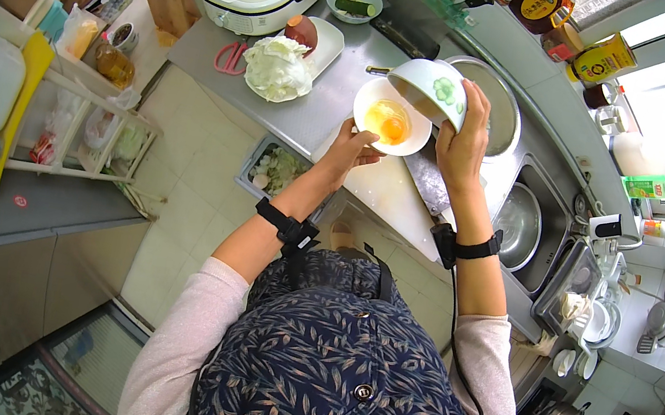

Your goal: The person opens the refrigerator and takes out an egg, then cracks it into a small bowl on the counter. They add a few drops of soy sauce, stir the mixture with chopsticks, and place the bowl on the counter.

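My left hand (349,152) grips the lower left rim of a white bowl (416,140), thumb on its edge. Raw egg (393,124) with yellow yolk lies inside that bowl. Above its upper right side, my right hand (463,137) has a second white bowl (440,86) with a green flower pattern. This one is tipped over toward the egg bowl; its contents are mostly hidden. Under my hands is a white cutting board (377,196), and a broad-bladed cleaver (428,178) rests along its right side.
Left on the counter are a leafy white vegetable (279,69), red-handled scissors (231,57), a white appliance (254,7) and a bowl with cucumber (353,5). The sink (553,224) holds a metal basin. A grey bin (261,168) with scraps stands below the counter edge.
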Demonstrator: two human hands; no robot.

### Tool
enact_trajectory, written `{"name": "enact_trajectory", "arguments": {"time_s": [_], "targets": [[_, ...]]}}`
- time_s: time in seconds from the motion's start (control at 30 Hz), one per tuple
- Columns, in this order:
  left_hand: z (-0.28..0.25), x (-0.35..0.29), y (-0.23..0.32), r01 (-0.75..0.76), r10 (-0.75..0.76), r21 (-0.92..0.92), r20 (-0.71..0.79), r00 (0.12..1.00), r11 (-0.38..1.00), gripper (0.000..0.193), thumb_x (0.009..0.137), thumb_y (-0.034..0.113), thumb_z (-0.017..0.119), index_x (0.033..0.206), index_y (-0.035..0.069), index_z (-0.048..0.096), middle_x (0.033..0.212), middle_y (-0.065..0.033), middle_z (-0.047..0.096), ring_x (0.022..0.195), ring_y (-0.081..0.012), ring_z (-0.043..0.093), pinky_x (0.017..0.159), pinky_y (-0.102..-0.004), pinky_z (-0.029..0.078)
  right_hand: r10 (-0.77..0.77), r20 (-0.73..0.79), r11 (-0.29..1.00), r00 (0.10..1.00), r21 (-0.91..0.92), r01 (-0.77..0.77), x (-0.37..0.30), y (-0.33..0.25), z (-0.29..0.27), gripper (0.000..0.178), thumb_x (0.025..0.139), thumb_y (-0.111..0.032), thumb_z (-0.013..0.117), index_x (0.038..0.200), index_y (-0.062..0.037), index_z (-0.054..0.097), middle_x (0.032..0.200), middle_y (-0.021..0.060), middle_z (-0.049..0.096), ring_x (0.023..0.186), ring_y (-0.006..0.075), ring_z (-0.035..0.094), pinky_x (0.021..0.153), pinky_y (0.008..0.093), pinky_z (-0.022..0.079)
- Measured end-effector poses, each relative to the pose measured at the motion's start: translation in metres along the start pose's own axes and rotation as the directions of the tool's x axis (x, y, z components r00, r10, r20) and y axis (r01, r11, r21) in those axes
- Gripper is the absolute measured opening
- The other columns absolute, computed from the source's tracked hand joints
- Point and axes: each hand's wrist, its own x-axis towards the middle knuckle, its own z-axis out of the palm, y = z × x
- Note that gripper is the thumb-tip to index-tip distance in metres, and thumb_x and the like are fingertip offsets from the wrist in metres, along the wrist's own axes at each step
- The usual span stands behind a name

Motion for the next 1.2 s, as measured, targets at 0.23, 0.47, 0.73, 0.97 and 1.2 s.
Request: {"name": "enact_trajectory", "arguments": {"time_s": [0.23,0.47,0.73,0.97,1.2], "targets": [[0.003,0.005,0.000,0.006,-0.006,-0.020,-0.007,1.000,1.000,0.068,0.090,0.021,0.063,0.145,0.004,0.026,0.125,-0.0159,0.055,0.100,-0.0248,0.067,0.088,-0.0355,0.056,0.094,0.080,0.995,0.992,0.016,-0.096,-0.013,0.010,0.011,0.067,0.073,0.012,0.053,0.138,-0.0048,0.046,0.133,0.0247,0.053,0.120,0.0460,0.056,0.101,0.0475,0.047],[-0.005,0.019,-0.022,0.110,-0.111,-0.017,-0.035,0.993,0.994,0.058,0.095,0.013,0.056,0.145,0.004,0.027,0.129,-0.0153,0.054,0.102,-0.0257,0.067,0.086,-0.0340,0.057,0.169,0.148,0.986,0.975,-0.024,-0.167,-0.037,0.031,0.029,0.069,0.075,0.013,0.056,0.140,-0.0054,0.043,0.135,0.0254,0.050,0.116,0.0473,0.058,0.097,0.0478,0.050],[-0.028,0.043,-0.064,0.217,-0.218,-0.018,-0.058,0.974,0.976,0.058,0.095,0.009,0.054,0.146,0.006,0.029,0.131,-0.0137,0.054,0.102,-0.0250,0.066,0.088,-0.0359,0.058,0.212,0.196,0.976,0.957,-0.084,-0.199,-0.066,0.046,0.052,0.066,0.075,0.009,0.061,0.138,-0.0049,0.045,0.133,0.0221,0.052,0.112,0.0449,0.059,0.089,0.0461,0.054],[-0.046,0.053,-0.089,0.263,-0.260,0.071,-0.056,0.964,0.962,0.052,0.098,0.006,0.050,0.147,0.011,0.032,0.134,-0.0129,0.054,0.104,-0.0253,0.066,0.089,-0.0384,0.058,0.283,0.229,0.959,0.931,-0.070,-0.275,-0.085,0.055,0.060,0.067,0.076,0.007,0.061,0.139,-0.0070,0.045,0.134,0.0205,0.051,0.113,0.0438,0.058,0.089,0.0466,0.053],[-0.057,0.042,-0.072,0.253,-0.213,0.370,-0.144,0.966,0.894,0.059,0.097,0.025,0.062,0.147,0.007,0.037,0.136,-0.0145,0.050,0.107,-0.0249,0.060,0.089,-0.0382,0.053,0.294,0.281,0.956,0.914,-0.075,-0.284,-0.090,0.059,0.058,0.066,0.076,0.008,0.062,0.138,-0.0075,0.046,0.132,0.0195,0.052,0.114,0.0426,0.058,0.089,0.0457,0.054]]}}
